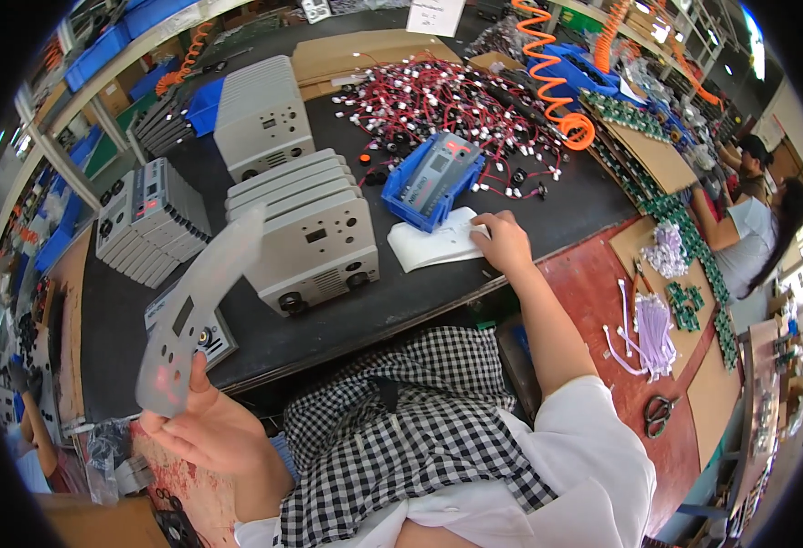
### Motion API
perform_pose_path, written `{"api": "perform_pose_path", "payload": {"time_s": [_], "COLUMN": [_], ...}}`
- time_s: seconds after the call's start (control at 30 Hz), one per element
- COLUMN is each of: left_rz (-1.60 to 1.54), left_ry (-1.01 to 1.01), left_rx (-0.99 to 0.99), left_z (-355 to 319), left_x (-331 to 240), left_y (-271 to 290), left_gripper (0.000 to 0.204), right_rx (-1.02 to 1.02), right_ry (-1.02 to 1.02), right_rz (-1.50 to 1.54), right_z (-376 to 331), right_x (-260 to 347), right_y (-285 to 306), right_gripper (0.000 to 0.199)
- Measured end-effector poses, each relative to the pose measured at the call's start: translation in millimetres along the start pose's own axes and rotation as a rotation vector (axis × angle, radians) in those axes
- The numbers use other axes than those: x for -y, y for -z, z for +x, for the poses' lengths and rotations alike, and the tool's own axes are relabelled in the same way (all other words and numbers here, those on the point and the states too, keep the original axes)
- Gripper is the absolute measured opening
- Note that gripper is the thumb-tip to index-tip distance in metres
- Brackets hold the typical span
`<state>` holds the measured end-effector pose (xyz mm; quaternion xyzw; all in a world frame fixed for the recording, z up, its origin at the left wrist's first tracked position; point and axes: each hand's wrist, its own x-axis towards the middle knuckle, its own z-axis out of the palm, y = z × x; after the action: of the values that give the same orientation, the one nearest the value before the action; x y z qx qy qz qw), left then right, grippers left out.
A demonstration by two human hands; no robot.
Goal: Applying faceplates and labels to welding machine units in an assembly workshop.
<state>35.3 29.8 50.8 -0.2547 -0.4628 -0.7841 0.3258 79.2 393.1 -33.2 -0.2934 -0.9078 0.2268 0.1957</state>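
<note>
My left hand (214, 429) grips the lower end of a thin, curved translucent plastic sheet (205, 297) between thumb and fingers. The sheet has a rectangular window and several round holes, and it stands up in front of the panels. At the table's front edge, my right hand (503, 239) has its fingers curled on the right end of a flat white pad (433, 245); whether that is cloth or paper I cannot tell. Just behind the pad sits a blue bin (410, 194) with grey printed panel overlays (440, 173). Under the plastic sheet lies a flat printed panel (214, 340), partly hidden.
Grey metal housings (319, 251) stand in rows, with finished-looking panels (150, 219) stacked to the left. Behind are a heap of red wired connectors (438, 96) and an orange coiled hose (547, 78). Scissors (660, 416) and purple-white cables (652, 333) lie right. Two co-workers (753, 228) sit beyond.
</note>
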Motion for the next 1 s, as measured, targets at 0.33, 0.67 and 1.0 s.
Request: {"api": "perform_pose_path", "payload": {"time_s": [0.33,0.67,1.0], "left_rz": [0.374,0.753,-0.046], "left_ry": [-0.458,-0.307,0.673], "left_rx": [0.515,0.138,0.254], "left_z": [-32,-14,10], "left_x": [30,44,98], "left_y": [-25,4,27], "left_gripper": [0.020,0.045,0.004], "right_rx": [0.236,0.065,-0.001], "right_ry": [0.765,0.869,0.695], "right_rz": [1.175,0.863,0.687], "right_z": [-95,-79,-40], "right_x": [154,149,123], "right_y": [18,-4,-12], "right_gripper": [0.022,0.013,0.011]}}
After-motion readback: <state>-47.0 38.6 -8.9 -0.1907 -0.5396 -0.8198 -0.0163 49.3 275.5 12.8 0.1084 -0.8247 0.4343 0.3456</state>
